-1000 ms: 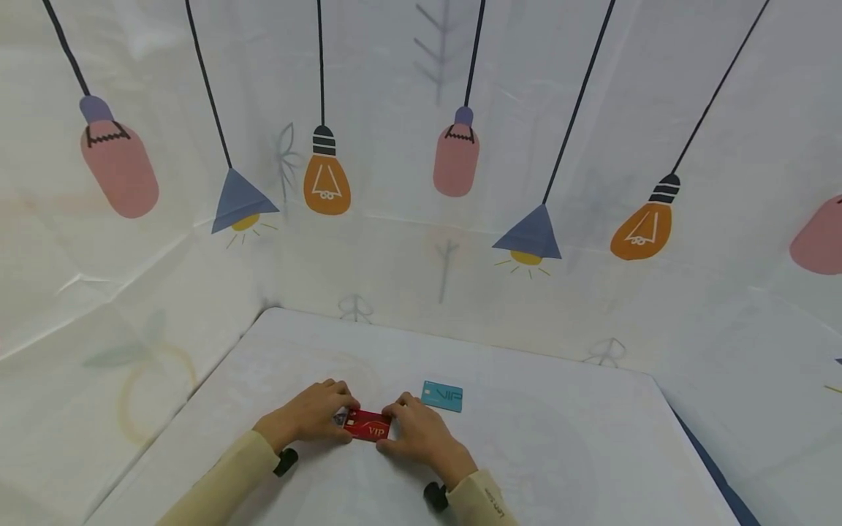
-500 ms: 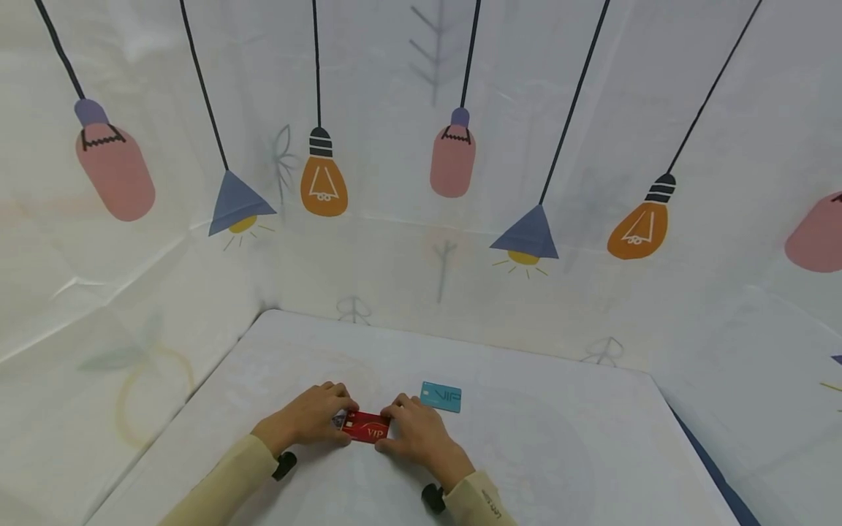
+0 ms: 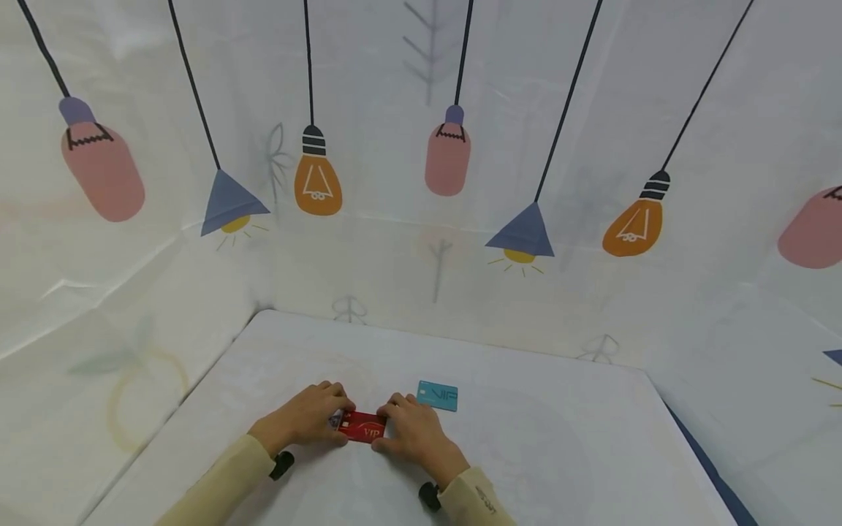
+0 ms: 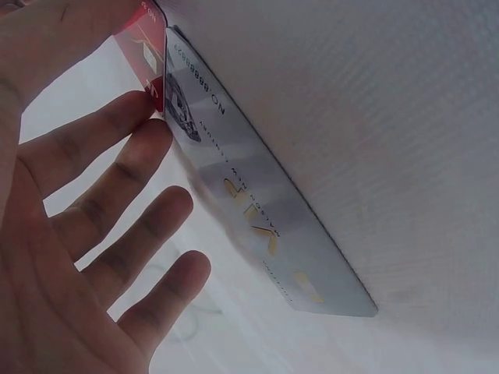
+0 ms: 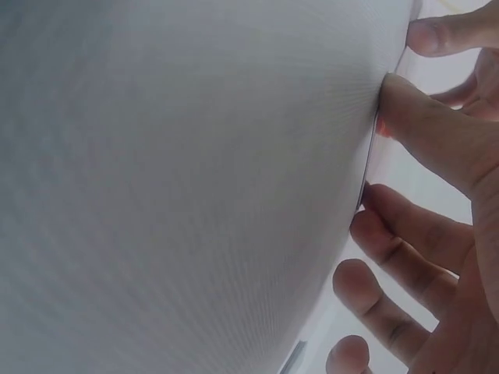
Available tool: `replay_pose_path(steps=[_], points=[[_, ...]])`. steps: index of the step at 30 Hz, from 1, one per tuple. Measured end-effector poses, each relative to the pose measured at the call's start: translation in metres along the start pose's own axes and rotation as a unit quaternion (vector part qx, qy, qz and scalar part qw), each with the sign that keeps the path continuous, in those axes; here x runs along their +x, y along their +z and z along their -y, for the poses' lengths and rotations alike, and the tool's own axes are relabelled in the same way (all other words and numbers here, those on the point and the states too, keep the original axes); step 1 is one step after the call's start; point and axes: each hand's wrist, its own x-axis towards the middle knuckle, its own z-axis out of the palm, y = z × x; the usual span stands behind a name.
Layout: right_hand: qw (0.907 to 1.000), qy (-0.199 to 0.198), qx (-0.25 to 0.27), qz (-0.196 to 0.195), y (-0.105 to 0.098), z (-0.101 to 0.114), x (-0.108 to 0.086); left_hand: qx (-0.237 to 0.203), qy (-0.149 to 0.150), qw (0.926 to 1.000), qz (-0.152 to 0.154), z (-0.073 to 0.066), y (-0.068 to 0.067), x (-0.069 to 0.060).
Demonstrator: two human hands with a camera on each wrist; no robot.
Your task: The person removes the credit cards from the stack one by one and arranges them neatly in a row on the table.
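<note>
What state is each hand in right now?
Left hand: holding the red card, left end.
Right hand: holding the red card, right end.

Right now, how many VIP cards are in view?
3: a red rectangular card between the left hand and right hand; a silver card largely beneath the left hand; a teal card beyond the right hand. Others may be hidden.

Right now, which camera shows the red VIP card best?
The head view: the red VIP card lies lettered side up between the left hand and right hand, its "VIP" readable. The left wrist view shows only part of it, at one end of the silver VIP card; the right wrist view, merely a small red glimpse.
</note>
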Motion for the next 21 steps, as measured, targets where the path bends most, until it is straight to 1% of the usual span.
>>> replay_pose_path(steps=[4,8,12,16,21], points=[[1.0,0.004,0.001,0.003,0.0009,0.0007,0.0018,-0.003,0.002,1.0,0.004,0.0017,-0.0011,0.001],[1.0,0.004,-0.005,0.002,0.0005,0.0017,0.0024,0.006,0.0,1.0,0.001,0.0026,-0.0001,0.0022],[1.0,0.007,-0.003,0.004,-0.0002,0.003,0.0017,0.007,-0.002,1.0,-0.001,0.0012,-0.0002,0.0011],[0.9999,0.01,-0.002,0.007,-0.0001,0.0035,0.0007,0.004,0.002,1.0,-0.002,-0.0002,0.0002,-0.0002],[0.9997,0.003,-0.02,0.009,-0.0005,0.0042,-0.0008,0.009,-0.001,1.0,-0.001,0.0003,0.003,0.0006]])
